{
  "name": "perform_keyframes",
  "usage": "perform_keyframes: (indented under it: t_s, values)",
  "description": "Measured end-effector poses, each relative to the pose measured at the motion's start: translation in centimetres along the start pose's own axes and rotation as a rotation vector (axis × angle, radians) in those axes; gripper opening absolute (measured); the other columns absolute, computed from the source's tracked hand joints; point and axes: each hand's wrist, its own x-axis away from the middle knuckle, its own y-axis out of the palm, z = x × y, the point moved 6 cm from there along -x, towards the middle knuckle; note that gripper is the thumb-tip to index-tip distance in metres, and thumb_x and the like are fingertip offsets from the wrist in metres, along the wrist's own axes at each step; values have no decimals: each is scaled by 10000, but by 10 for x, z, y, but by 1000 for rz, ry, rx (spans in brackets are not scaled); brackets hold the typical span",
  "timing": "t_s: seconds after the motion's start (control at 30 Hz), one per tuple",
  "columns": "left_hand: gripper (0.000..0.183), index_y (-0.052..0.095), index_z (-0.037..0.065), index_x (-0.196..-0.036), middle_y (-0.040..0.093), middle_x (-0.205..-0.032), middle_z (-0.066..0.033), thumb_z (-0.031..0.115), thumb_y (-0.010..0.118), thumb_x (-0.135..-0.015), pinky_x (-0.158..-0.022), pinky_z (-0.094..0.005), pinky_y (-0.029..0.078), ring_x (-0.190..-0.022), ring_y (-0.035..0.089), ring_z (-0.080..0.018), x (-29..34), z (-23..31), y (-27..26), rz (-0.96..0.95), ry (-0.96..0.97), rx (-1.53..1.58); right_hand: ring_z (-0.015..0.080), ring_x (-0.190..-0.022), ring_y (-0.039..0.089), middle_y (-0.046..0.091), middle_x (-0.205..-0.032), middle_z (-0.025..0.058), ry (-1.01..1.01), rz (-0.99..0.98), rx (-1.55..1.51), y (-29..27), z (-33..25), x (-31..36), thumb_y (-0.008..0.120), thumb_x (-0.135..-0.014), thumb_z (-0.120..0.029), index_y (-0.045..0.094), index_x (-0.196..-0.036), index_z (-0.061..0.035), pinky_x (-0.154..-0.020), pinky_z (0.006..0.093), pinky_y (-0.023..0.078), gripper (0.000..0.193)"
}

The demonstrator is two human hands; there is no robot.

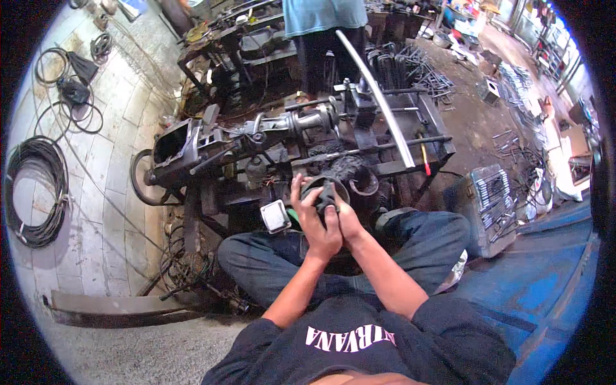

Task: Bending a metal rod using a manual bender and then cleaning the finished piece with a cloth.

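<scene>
My left hand and my right hand are pressed together in front of my crossed legs. Between them is a dark grey crumpled cloth, closed in by the fingers of both. Some left fingers point up and away from me. Just beyond the hands sits a round dark container, with a heap of dark shavings beside it. A white square-ended box lies left of my left hand, with something green next to it.
A long greasy metal machine with a handwheel stands ahead. A pale bar slants across its frame near a red-tipped tool. At right lies an open socket case. Coiled cable hangs left. Another person stands beyond.
</scene>
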Motion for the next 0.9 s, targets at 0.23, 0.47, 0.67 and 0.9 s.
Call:
perform_keyframes:
  t_s: [0.23,0.47,0.67,0.9]
  values:
    - [258,535,-15,-1054,577,-1048,-124,224,439,-1048,-917,-368,432,-961,542,-232,-16,-88,-37,276,-514,97,268,-1542,1,52,-1666,169,-45,-338,401,31,-12,21,272,-1042,-599,174,-1588,-67,-1234,435,12,769]
    - [297,575,-56,-1178,604,-1171,-184,185,523,-1013,-976,-415,430,-1108,562,-318,-30,-160,-97,375,-312,-165,282,-1144,591,612,-1293,128,-136,196,-273,-91,-79,16,407,-1035,-468,536,-1314,-71,-872,453,541,502]
    - [320,669,98,-1196,577,-1273,-174,110,618,-880,-1036,-501,400,-1216,498,-410,18,-186,-71,-171,-163,-699,299,-874,701,633,-1179,245,-152,-34,-395,-77,-167,-17,509,-1010,-316,492,-1358,-44,-614,387,619,442]
    - [435,654,196,-1264,390,-1533,-135,333,671,-851,-1152,-591,215,-1439,243,-440,15,-144,-51,-504,20,-718,183,-569,598,605,-729,92,-107,-163,-253,-71,-164,-34,659,-811,-59,462,-1348,69,-529,309,508,586]
